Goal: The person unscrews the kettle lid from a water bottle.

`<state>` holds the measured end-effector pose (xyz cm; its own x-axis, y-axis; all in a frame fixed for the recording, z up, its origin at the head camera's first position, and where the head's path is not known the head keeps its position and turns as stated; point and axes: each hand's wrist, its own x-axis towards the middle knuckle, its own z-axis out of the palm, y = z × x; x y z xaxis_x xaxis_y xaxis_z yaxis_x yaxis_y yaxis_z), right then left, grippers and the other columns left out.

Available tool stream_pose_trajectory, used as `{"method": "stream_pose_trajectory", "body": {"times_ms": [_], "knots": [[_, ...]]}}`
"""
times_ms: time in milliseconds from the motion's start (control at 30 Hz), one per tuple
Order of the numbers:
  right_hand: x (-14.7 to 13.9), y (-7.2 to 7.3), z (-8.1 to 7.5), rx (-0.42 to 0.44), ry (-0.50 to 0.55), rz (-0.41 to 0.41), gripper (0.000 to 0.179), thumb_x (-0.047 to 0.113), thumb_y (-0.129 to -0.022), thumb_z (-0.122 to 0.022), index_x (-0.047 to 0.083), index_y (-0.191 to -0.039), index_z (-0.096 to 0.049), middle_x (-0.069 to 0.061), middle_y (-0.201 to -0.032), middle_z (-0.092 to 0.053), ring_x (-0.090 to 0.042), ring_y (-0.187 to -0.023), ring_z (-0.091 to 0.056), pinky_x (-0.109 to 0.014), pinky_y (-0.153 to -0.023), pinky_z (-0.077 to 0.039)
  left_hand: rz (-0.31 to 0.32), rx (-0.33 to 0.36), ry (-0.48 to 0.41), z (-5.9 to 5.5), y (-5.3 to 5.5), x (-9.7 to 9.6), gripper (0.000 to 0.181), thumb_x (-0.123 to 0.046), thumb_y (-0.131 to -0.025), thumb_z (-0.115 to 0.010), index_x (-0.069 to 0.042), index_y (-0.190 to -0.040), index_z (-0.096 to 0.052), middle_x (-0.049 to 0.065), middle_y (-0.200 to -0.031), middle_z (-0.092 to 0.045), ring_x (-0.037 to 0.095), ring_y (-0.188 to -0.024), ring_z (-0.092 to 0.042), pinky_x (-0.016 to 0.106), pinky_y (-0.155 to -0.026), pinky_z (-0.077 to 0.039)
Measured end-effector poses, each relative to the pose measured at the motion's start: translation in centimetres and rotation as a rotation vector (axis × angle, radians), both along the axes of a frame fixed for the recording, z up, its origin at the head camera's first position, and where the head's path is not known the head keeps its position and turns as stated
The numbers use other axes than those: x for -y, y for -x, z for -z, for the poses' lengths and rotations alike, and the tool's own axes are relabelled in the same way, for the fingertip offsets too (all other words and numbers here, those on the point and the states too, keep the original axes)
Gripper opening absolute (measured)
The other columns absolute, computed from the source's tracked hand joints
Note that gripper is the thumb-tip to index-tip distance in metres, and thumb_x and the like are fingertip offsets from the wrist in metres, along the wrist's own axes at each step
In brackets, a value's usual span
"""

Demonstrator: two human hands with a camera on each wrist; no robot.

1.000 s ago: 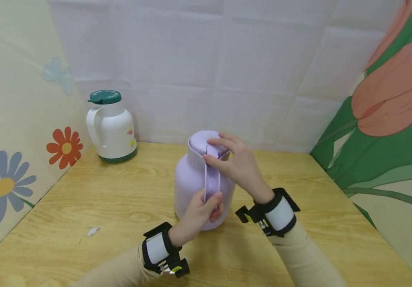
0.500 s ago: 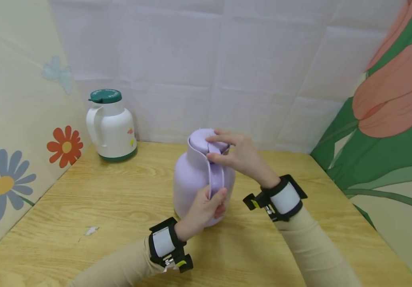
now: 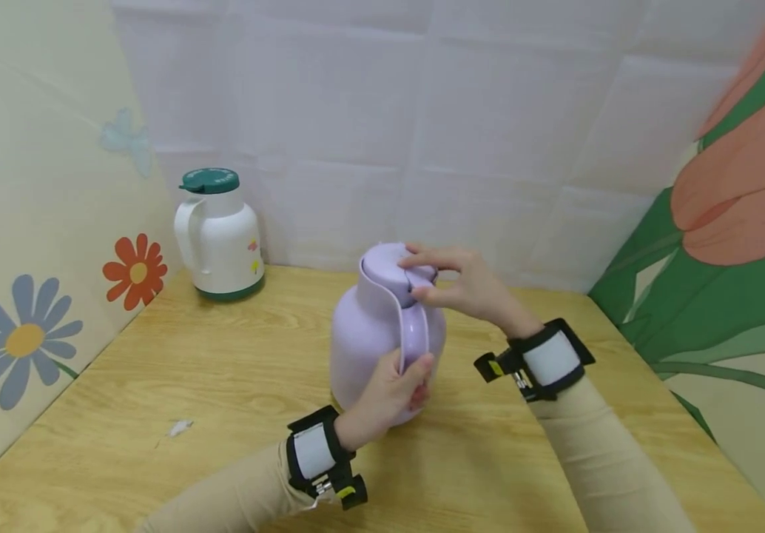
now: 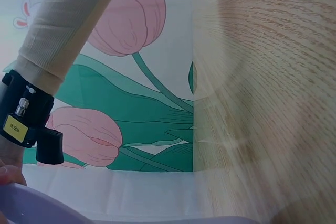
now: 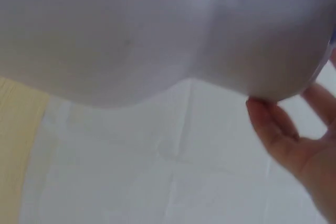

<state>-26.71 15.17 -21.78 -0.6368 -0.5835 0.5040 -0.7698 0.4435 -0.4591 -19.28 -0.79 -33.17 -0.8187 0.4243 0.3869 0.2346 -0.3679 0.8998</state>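
Observation:
A lilac thermos jug (image 3: 364,344) stands upright on the wooden table, its handle toward me and slightly right. My left hand (image 3: 384,394) grips the lower part of the handle (image 3: 414,329), thumb on the near side. At the top, my right hand (image 3: 465,287) holds the round lilac lid (image 3: 385,266), fingers over its top and thumb by the lever above the handle. In the right wrist view the jug's pale body (image 5: 131,35) fills the upper part, and fingertips of the right hand (image 5: 299,148) touch its rim. A lilac curved edge (image 4: 42,208) crosses the left wrist view's bottom.
A white thermos jug (image 3: 226,240) with a green lid stands at the back left, near the wall. White sheeting (image 3: 502,133) hangs behind the table (image 3: 256,370). Printed flower panels close both sides. A small torn white patch (image 3: 180,427) marks the tabletop at left.
The lilac jug has turned a little, its handle swinging right, with the left hand still gripping it. My right wrist has moved right while its fingers stay on the lid. The head view shifted slightly.

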Motion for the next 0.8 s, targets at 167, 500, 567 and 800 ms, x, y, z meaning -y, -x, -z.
{"method": "stream_pose_trajectory", "body": {"times_ms": [167, 500, 567, 800], "knots": [[-1.5, 1.0, 0.8, 0.099, 0.127, -0.106, 0.038, 0.014, -0.088, -0.079, -0.001, -0.122, -0.069, -0.023, -0.141, -0.054, -0.023, -0.132, -0.055, -0.030, -0.106, -0.045, 0.012, -0.010, 0.004, -0.1, 0.0, 0.0, 0.037, -0.026, -0.108, -0.048, -0.004, -0.079, -0.045, -0.005, -0.065, -0.045, 0.005, -0.057, -0.039, 0.018, -0.053, -0.032], [-3.2, 2.0, 0.9, 0.275, 0.230, -0.209, 0.038, 0.003, -0.096, -0.067, 0.035, -0.114, -0.072, -0.013, -0.142, -0.055, 0.003, -0.123, -0.056, -0.023, -0.096, -0.051, -0.020, -0.012, 0.061, -0.3, 0.2, 0.5, 0.028, -0.012, -0.106, -0.042, -0.007, -0.078, -0.044, -0.004, -0.064, -0.045, 0.006, -0.057, -0.040, 0.019, -0.055, -0.035], [-3.7, 2.0, 0.7, 0.273, 0.187, -0.200, 0.038, 0.003, -0.098, -0.064, 0.034, -0.117, -0.071, -0.003, -0.142, -0.057, 0.005, -0.125, -0.054, -0.021, -0.098, -0.049, -0.019, -0.014, 0.060, -0.3, 0.2, 0.5, 0.029, -0.010, -0.106, -0.042, -0.006, -0.077, -0.044, -0.004, -0.063, -0.044, 0.006, -0.056, -0.039, 0.019, -0.055, -0.034], [-3.7, 3.4, 0.6, 0.110, 0.109, -0.101, 0.026, -0.007, -0.101, -0.051, -0.008, -0.123, -0.065, 0.001, -0.132, -0.066, -0.005, -0.124, -0.059, -0.018, -0.101, -0.046, -0.046, 0.010, 0.073, 0.0, 0.3, 0.8, 0.031, -0.010, -0.104, -0.042, -0.004, -0.074, -0.044, -0.004, -0.061, -0.042, 0.006, -0.055, -0.038, 0.019, -0.055, -0.035]]}}
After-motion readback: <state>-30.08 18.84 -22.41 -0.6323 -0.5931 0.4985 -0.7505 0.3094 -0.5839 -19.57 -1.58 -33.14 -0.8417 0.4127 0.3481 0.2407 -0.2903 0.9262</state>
